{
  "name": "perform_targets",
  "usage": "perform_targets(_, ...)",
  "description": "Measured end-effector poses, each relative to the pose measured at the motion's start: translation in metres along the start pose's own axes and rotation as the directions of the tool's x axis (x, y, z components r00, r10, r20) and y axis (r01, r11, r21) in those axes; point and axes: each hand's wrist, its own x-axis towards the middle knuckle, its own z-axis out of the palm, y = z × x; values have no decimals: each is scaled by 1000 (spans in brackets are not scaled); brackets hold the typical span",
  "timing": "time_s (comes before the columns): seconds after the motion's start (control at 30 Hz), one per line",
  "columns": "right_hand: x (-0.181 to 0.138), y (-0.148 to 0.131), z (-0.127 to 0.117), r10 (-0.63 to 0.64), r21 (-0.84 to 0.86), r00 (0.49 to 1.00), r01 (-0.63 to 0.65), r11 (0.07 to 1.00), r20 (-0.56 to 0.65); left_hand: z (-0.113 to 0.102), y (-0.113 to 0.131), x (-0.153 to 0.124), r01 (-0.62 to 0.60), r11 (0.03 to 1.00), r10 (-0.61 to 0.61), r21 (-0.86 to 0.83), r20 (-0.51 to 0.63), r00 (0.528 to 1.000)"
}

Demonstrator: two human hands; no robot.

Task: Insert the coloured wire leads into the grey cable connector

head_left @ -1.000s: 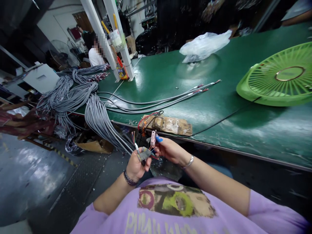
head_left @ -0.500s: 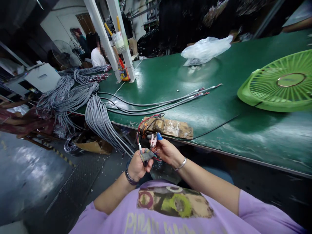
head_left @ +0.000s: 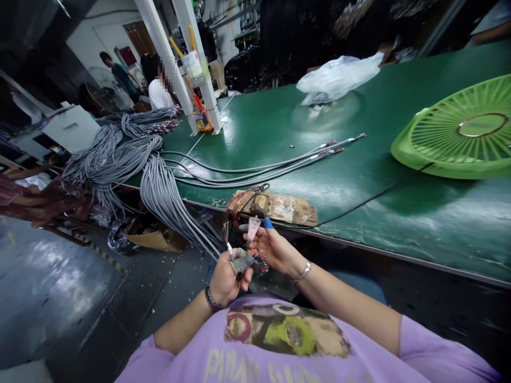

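Note:
My left hand (head_left: 224,279) is closed around the end of a grey cable (head_left: 207,246), with grey wrapping, probably tape, over its thumb. Thin coloured wires (head_left: 226,233) fan up from a white-banded cable end above that fist. More bared coloured wires (head_left: 261,264) stick out to the right of it, towards my right hand (head_left: 275,250). A blue covering sits on a raised digit of my right hand. A small pale pink clip (head_left: 253,227) is at the curled fingers of that hand; their exact grip on it is partly hidden.
A wooden block (head_left: 287,208) with red and black leads lies at the bench edge. Bundled grey cables (head_left: 123,159) hang over the left side. A green fan (head_left: 451,135) and plastic bag (head_left: 339,77) rest on the green bench (head_left: 255,122). White posts (head_left: 205,101) rise behind.
My right hand has shifted slightly right, its blue-covered digit moving away from the pink clip. The clip has turned. My left hand stays nearly in place, still on the cable.

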Motion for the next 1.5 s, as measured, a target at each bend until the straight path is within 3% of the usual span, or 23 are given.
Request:
perform_targets(0.27,0,4,-1,-194,-146,979,183,972,-62,8,-1,0,-75,997,73,-22,-89,993)
perform_targets(0.4,3,8,-4,-386,-359,917,328,874,-103,8,1,6,-72,996,68,-45,-94,993)
perform_targets(0.47,5,8,-4,-350,-324,931,302,897,-100,7,0,9,-65,997,60,-48,-94,994)
perform_targets(0.6,10,7,-2,-153,-73,985,148,986,-81,6,-3,11,-63,997,58,-48,-94,994)
perform_targets(0.7,13,6,-2,-130,5,987,131,991,-90,5,-6,12,-66,996,60,-58,-99,993)
perform_targets(1.17,4,2,1,-35,68,999,37,997,-23,7,-6,1,-87,996,88,6,-118,989)
perform_targets(1.5,1,2,2,-120,-8,992,120,993,-48,15,-5,3,-179,984,177,3,-160,971)
